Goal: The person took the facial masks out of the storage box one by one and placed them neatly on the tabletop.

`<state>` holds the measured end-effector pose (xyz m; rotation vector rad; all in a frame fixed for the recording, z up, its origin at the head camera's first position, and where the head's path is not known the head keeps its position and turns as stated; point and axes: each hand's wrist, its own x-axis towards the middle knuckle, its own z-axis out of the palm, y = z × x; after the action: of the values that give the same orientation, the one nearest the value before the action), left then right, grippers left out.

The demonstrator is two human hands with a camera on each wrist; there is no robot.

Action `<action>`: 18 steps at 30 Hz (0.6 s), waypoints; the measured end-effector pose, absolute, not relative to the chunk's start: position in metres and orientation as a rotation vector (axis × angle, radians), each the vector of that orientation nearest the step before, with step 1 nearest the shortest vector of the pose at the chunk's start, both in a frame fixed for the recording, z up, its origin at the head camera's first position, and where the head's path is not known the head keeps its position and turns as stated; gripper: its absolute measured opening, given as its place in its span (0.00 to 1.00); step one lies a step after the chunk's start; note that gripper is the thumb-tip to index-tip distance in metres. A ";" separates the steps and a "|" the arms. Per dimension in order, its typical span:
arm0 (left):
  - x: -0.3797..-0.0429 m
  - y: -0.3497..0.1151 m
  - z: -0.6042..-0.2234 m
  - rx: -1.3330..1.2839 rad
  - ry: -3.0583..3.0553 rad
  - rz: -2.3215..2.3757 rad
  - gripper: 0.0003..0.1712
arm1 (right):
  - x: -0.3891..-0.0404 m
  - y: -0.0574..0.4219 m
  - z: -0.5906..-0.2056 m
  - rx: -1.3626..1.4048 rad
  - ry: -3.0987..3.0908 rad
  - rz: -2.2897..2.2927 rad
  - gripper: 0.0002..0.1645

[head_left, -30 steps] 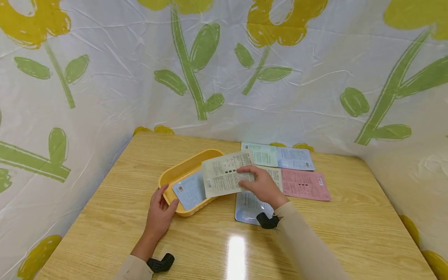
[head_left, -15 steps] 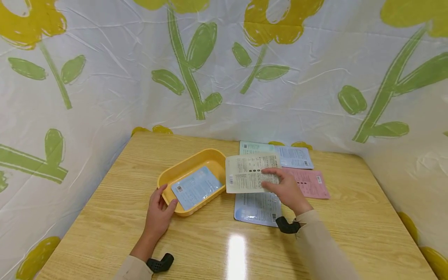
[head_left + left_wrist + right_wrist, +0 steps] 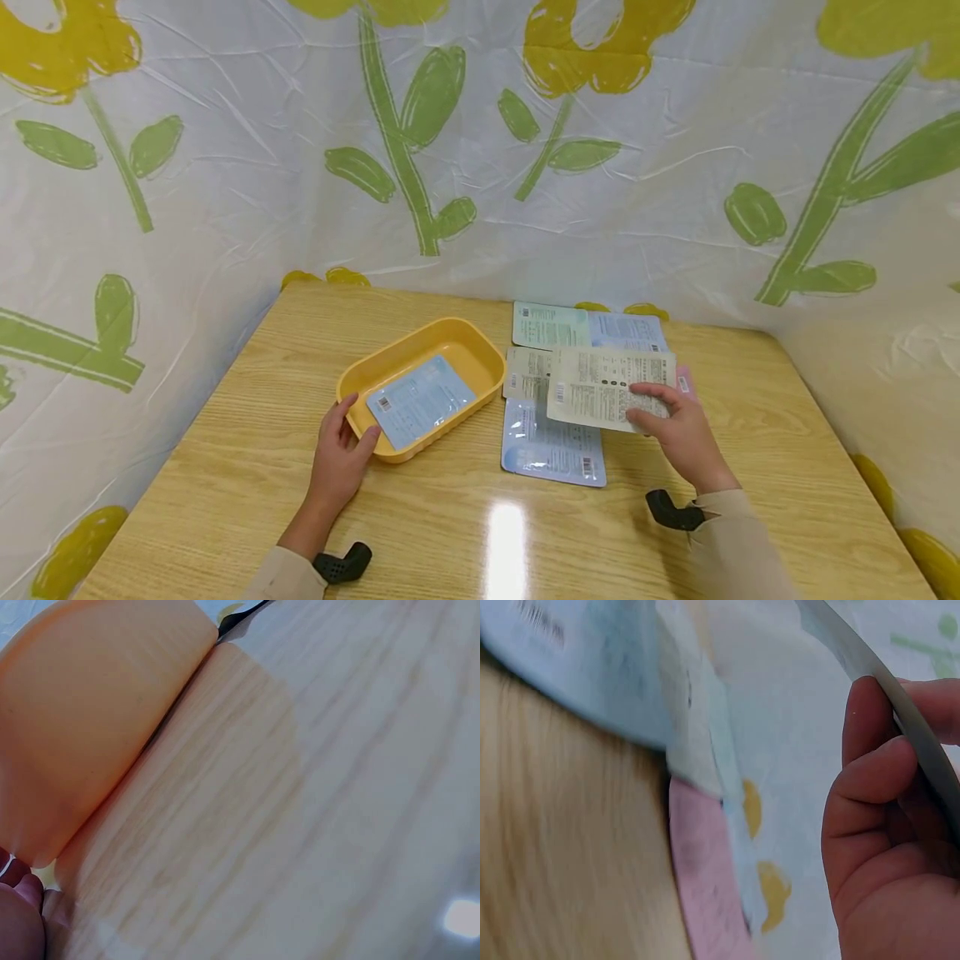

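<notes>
My right hand [image 3: 686, 433] pinches a cream printed sachet [image 3: 600, 379] by its right part, the thumb on one face and fingers on the other. In the right wrist view the sachet [image 3: 922, 742] shows edge-on between thumb and fingers. It is held above the sachets on the table and overlaps a pink sachet [image 3: 686, 382], mostly hidden behind it. My left hand [image 3: 341, 458] grips the near left end of a yellow plastic basket [image 3: 420, 333], thumb at the rim. Inside the basket a light blue sachet [image 3: 420, 400] lies flat.
Other sachets lie on the wooden table [image 3: 420, 517]: a mint green one [image 3: 551, 325] and a blue one [image 3: 630, 329] at the back, another cream one [image 3: 525, 371] in the middle and a blue one [image 3: 551, 446] in front. A flower-print sheet [image 3: 480, 150] hangs behind the table.
My right hand has carried the cream sachet rightward, from over the basket to over the sachets on the table. The left hand keeps its place on the basket.
</notes>
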<state>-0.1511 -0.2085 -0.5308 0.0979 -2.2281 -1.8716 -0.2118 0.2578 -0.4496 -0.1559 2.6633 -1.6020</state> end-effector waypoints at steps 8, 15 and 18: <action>-0.151 -0.209 -0.532 0.101 -2.246 -1.869 0.38 | -0.197 0.290 -0.460 -0.013 2.753 -1.464 0.30; -0.151 -0.209 -0.531 0.088 -2.230 -1.871 0.36 | -0.184 0.315 -0.469 0.076 2.769 -1.484 0.30; -0.150 -0.209 -0.532 0.099 -2.226 -1.866 0.35 | -0.179 0.326 -0.473 0.114 2.757 -1.500 0.30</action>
<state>-0.1505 -0.2088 -0.5316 0.0992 -2.2262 -1.8659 -0.1792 0.3263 -0.4729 0.1138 2.7565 -1.5003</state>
